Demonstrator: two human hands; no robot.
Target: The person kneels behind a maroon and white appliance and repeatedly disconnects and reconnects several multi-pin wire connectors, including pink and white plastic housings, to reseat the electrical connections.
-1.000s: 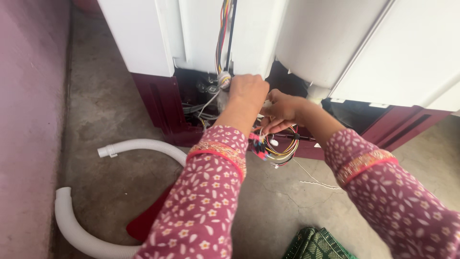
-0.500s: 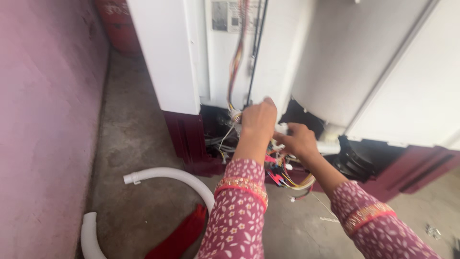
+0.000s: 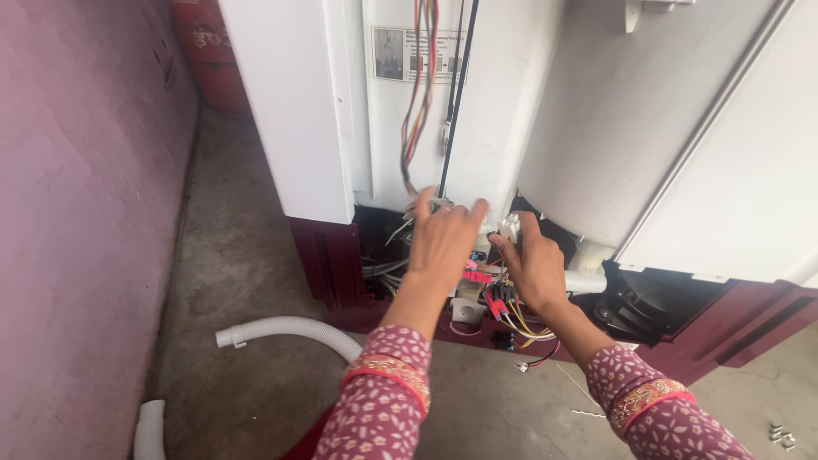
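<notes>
Two hands work at the wiring under a white washer. Left hand is spread open, fingertips on the wire bundle just above. Right hand pinches a small white connector. Wires look light, limp, snag-prone; best gripped at the stiff plastic plug.

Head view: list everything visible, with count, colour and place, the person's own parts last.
appliance casing: one, white with maroon base, centre and right
wire bundle: one, multicoloured, running down the casing's back
black cable: one, beside the bundle
connectors: several, red and pink, in the open base
white connector: one, at the right fingertips
hose: one, white, corrugated, on the floor at left
wall: one, pink, left
floor: grey concrete
left hand: on the wiring, fingers spread
right hand: pinching the white connector
</notes>
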